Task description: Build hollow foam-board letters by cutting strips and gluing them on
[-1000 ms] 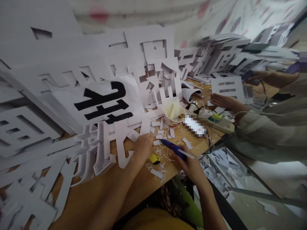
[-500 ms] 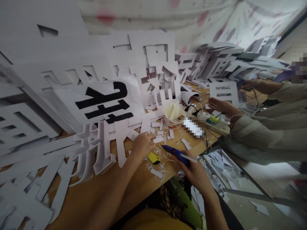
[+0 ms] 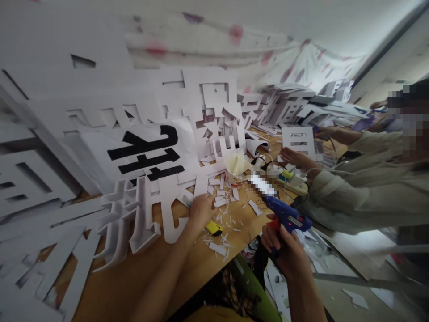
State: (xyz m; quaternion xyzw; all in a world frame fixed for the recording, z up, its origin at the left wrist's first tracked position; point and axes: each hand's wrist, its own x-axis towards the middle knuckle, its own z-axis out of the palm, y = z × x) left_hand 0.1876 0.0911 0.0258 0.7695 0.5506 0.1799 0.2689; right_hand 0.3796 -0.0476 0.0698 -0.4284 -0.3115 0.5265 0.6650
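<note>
My right hand (image 3: 284,243) is wrapped round a blue hot glue gun (image 3: 288,214) with a red trigger, held above the table's front edge. Its nozzle points toward the back left, near a blurred-out phone-like object (image 3: 263,184). On the table, my left hand (image 3: 202,211) rests with fingers curled, at the right end of a flat white foam-board letter (image 3: 167,223); what lies under the fingers is hidden. Just below that hand lies a yellow box cutter (image 3: 213,228). A raised white letter (image 3: 125,223) with thin side walls stands further left.
White scraps (image 3: 219,248) litter the wooden table (image 3: 110,290). Behind them stand a paper tub (image 3: 236,170) and a power strip (image 3: 298,184) with cables. Cut-out boards and a sheet with a black character (image 3: 147,152) lean at the back. A co-worker's hand (image 3: 296,158) holds a white piece.
My right hand has swung the glue gun up and to the right, away from my left hand. The flat letter by my left hand now shows a hooked end. The view has tilted up slightly.
</note>
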